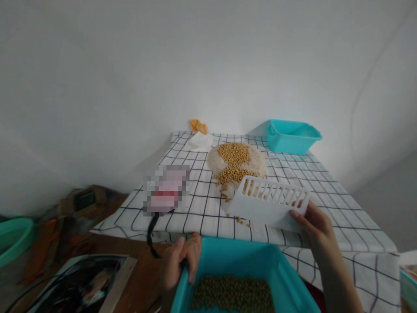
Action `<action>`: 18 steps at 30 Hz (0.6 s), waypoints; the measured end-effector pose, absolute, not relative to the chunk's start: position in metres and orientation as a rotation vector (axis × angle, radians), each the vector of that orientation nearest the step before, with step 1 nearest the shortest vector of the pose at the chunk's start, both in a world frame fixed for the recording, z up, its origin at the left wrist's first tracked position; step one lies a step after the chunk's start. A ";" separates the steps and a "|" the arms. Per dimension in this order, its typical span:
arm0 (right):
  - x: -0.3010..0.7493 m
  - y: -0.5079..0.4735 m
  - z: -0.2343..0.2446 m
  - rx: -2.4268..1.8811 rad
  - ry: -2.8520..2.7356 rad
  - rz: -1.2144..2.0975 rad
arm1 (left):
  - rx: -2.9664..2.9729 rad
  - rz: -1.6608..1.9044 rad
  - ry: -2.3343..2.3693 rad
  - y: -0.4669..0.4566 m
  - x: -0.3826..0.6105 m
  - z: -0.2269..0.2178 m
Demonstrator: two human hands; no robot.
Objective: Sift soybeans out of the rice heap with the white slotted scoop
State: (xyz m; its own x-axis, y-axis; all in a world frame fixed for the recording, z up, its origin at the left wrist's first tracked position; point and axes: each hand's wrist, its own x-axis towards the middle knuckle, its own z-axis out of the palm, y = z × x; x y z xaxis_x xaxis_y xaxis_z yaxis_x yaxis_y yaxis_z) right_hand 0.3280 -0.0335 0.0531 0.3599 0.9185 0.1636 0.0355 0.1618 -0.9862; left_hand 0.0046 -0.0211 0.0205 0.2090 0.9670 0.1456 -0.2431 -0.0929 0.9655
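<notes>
My left hand (180,262) is closed on the near left rim of a turquoise plastic tub (286,282) that holds soybeans (233,293). My right hand (317,226) grips the right end of a white slotted plastic scoop (267,204), held tilted just above the checked tablecloth (329,182). Behind the scoop lies a round heap of white rice (216,161) with yellow soybeans (233,158) on top; a few loose beans trail toward the scoop's edge.
A second turquoise tub (291,135) stands at the back right. White tissue (199,141) and an orange scrap (198,126) lie at the back. A blurred pink object (166,190) with a black strap sits left. A green bowl (13,237) and a magazine (84,284) are lower left.
</notes>
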 end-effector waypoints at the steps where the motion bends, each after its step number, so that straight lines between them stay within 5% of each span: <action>1: 0.329 -0.033 0.053 -1.239 -1.010 0.823 | 1.232 1.231 0.816 -0.020 0.005 0.020; 18: 0.331 -0.036 0.055 -1.208 -0.935 1.007 | 1.281 1.261 0.763 -0.018 0.005 0.014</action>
